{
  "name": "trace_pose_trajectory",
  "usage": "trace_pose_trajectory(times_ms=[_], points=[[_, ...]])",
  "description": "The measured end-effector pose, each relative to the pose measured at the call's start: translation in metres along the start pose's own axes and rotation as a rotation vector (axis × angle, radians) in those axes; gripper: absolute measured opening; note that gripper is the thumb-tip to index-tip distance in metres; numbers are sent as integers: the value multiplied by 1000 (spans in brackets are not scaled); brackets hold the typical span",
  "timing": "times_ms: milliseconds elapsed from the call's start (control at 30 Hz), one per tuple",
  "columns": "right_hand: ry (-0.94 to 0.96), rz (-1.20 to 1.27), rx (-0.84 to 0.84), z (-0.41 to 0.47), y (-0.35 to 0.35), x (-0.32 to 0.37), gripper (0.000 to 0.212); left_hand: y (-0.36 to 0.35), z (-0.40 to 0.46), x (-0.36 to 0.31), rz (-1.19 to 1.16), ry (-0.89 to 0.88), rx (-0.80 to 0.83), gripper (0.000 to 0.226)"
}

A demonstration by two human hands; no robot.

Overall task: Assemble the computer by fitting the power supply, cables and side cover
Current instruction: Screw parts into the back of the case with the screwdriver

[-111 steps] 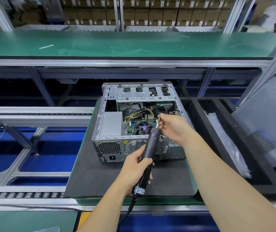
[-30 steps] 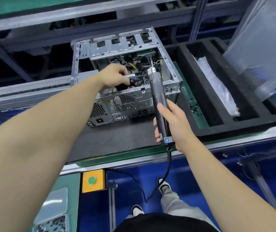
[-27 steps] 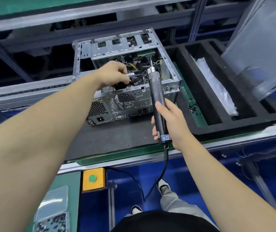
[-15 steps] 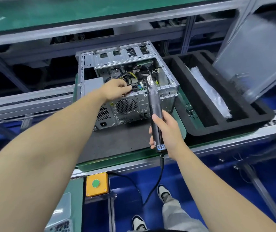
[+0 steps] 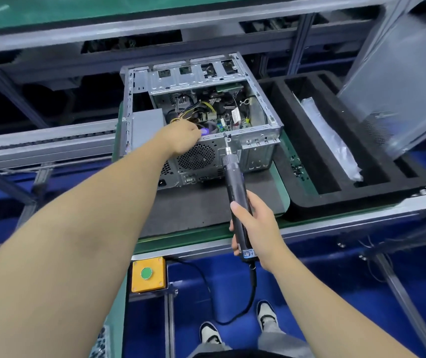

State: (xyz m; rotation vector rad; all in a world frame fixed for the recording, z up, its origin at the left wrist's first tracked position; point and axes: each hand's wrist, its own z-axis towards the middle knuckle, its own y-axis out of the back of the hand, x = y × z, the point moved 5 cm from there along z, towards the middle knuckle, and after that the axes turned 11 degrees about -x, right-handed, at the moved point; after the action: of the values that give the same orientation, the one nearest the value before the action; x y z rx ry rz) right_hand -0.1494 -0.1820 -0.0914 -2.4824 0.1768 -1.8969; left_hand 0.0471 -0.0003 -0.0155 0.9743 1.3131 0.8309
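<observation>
head cam | worn, looks forward and down | near, over open computer case (image 5: 201, 117) | single view

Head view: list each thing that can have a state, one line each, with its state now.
computer case: lying on its side, open on top, side cover not fitted.
power supply: seated in the case's corner.
cables: loose inside the case.
electric screwdriver: held, bit tip at the case's rear edge.
right hand: grips the screwdriver.
left hand: reaching into the case; fingers hidden.
side cover: leaning upright beside the foam tray.
</observation>
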Motion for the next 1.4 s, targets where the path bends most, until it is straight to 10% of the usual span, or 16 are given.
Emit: trace_pose_trajectory(times_ms=[1400], points=[[-25,-122,30,-1,-6,-4,17,-6,9,10,-52,28,-85,25]])
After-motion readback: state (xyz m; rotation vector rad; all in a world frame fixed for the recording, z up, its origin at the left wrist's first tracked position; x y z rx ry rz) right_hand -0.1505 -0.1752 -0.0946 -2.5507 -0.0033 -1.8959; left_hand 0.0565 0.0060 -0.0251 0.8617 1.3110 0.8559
